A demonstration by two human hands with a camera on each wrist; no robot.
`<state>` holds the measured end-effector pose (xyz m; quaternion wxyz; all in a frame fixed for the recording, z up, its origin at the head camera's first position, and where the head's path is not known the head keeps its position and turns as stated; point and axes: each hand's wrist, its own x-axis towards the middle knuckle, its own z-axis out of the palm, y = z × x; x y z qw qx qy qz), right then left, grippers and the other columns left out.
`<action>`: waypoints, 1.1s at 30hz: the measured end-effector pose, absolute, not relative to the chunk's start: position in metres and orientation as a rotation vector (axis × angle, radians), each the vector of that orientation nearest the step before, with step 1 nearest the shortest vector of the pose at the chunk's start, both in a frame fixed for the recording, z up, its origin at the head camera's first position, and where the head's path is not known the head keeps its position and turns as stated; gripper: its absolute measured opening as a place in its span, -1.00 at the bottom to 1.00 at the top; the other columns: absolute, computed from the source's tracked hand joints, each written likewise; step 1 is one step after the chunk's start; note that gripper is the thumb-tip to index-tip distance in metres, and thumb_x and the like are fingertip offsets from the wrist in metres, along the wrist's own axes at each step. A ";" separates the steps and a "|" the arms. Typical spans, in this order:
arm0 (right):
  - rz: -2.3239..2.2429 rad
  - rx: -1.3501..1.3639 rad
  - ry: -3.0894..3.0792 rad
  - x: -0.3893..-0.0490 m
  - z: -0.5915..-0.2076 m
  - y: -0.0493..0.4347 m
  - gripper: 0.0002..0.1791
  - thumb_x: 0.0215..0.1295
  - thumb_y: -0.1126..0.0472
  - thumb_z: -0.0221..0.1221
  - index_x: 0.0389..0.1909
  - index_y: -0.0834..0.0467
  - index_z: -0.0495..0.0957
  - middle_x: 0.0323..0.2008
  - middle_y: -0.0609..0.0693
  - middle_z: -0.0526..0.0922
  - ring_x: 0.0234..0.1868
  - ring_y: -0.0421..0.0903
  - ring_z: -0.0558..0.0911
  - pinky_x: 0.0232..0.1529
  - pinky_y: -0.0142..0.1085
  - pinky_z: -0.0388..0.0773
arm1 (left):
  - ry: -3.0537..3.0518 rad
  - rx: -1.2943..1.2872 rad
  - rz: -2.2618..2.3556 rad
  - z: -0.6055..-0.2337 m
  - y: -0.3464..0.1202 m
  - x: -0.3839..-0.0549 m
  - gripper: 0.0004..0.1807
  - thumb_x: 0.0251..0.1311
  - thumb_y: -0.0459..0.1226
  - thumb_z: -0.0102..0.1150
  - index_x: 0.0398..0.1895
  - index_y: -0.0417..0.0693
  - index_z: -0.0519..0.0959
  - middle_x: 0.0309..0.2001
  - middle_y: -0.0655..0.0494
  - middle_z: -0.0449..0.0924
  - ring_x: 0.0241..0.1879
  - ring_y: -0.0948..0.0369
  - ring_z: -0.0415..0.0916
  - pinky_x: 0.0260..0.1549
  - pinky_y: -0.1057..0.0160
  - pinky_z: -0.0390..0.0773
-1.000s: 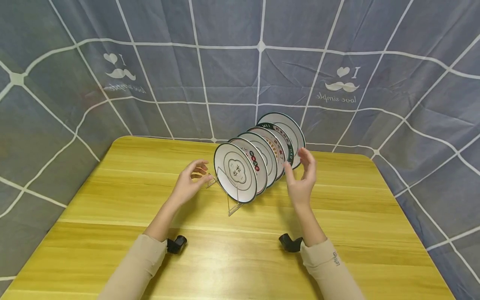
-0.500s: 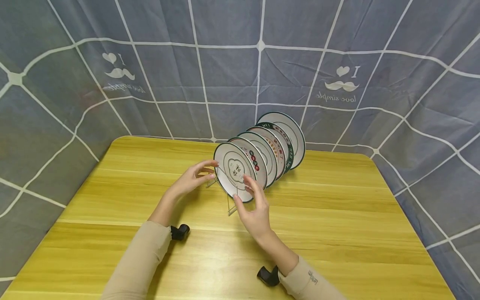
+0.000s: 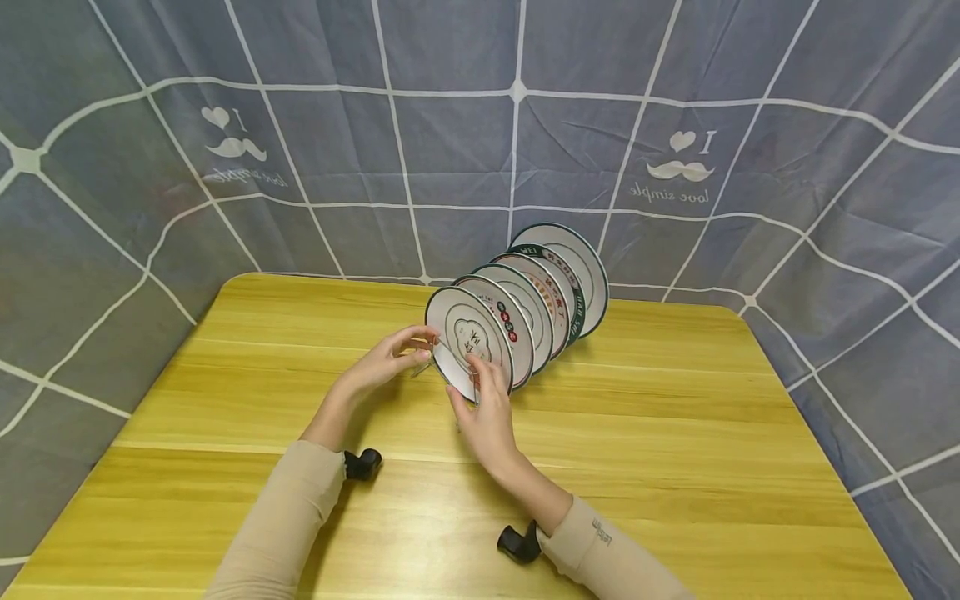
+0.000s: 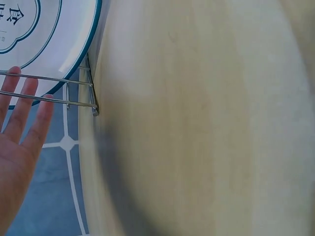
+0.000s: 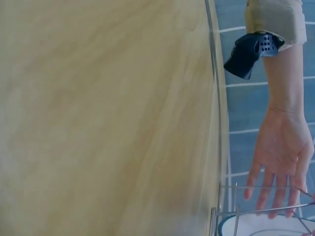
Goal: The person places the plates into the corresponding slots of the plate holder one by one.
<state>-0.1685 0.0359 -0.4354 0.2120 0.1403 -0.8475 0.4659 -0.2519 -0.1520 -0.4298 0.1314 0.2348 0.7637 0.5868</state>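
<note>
A wire plate rack (image 4: pixel 94 104) holds several round plates standing on edge in a row. The nearest plate (image 3: pixel 450 321) is white with a green rim and dark lettering inside a flower outline. At the rack's left end my left hand (image 3: pixel 386 360) holds the wire, its fingers passing behind the rails in the left wrist view. My right hand (image 3: pixel 487 419) grips the front right end, thumb and fingers either side of the wire, overlapping the plate's lower face. Behind it stand plates with red dots, printed lettering and a dark green band (image 3: pixel 531 251).
A wooden table (image 3: pixel 675 450) lies under everything. Grey cloth (image 3: pixel 315 150) with white grid lines hangs behind and at both sides, close to the table's back edge. The rearmost plate (image 3: pixel 596 275) stands near that edge. A black wrist mount (image 3: pixel 517 543) is on the right arm.
My right hand has come from the right side of the plates round to the rack's front end. The left hand has moved in slightly to the wire. The rack and plates keep their place.
</note>
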 end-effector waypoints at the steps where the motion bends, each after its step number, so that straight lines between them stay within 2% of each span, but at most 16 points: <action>1: 1.284 0.385 -2.356 -0.169 -0.436 0.036 -0.47 0.11 0.29 0.26 0.10 0.33 0.34 -0.07 0.18 0.41 -0.10 0.01 0.47 -0.09 -0.22 0.50 | 2.219 0.693 1.702 -0.430 -0.152 -0.251 -0.58 0.29 -0.30 -0.01 0.19 -0.22 0.30 0.14 -0.23 0.35 0.17 -0.11 0.26 0.09 -0.02 0.31; 5: 1.288 0.388 -2.359 -0.166 -0.436 0.041 -0.48 0.09 0.29 0.28 0.07 0.34 0.36 -0.13 0.17 0.42 -0.16 0.00 0.49 -0.12 -0.24 0.51 | 2.234 0.729 1.688 -0.432 -0.150 -0.248 -0.60 0.27 -0.33 0.00 0.16 -0.24 0.31 0.10 -0.26 0.35 0.13 -0.15 0.27 0.01 0.03 0.35; 13: 1.334 0.471 -2.341 -0.157 -0.438 0.061 -0.58 0.07 0.37 0.27 -0.03 0.33 0.40 -0.18 0.16 0.42 -0.16 0.04 0.49 -0.08 -0.24 0.53 | 2.272 0.744 1.676 -0.432 -0.140 -0.230 -0.60 0.22 -0.35 0.09 0.11 -0.26 0.34 0.04 -0.25 0.39 0.07 -0.13 0.35 0.02 -0.04 0.38; 23: 1.511 0.481 -2.398 -0.143 -0.432 0.095 -0.59 0.07 0.47 0.23 -0.03 0.35 0.38 -0.13 0.23 0.39 -0.09 0.17 0.46 0.00 -0.18 0.49 | 2.311 0.765 1.680 -0.430 -0.122 -0.203 -0.58 0.14 -0.31 0.20 0.05 -0.28 0.39 -0.04 -0.25 0.46 -0.02 -0.12 0.42 0.04 -0.06 0.40; 33: 1.653 0.468 -2.480 -0.152 -0.432 0.131 -0.61 0.11 0.49 0.18 0.00 0.34 0.37 -0.06 0.19 0.38 -0.03 0.10 0.43 0.06 -0.21 0.45 | 2.403 0.681 1.703 -0.432 -0.097 -0.190 -0.56 0.06 -0.31 0.27 0.02 -0.27 0.44 -0.10 -0.21 0.53 -0.10 -0.06 0.50 -0.11 0.05 0.52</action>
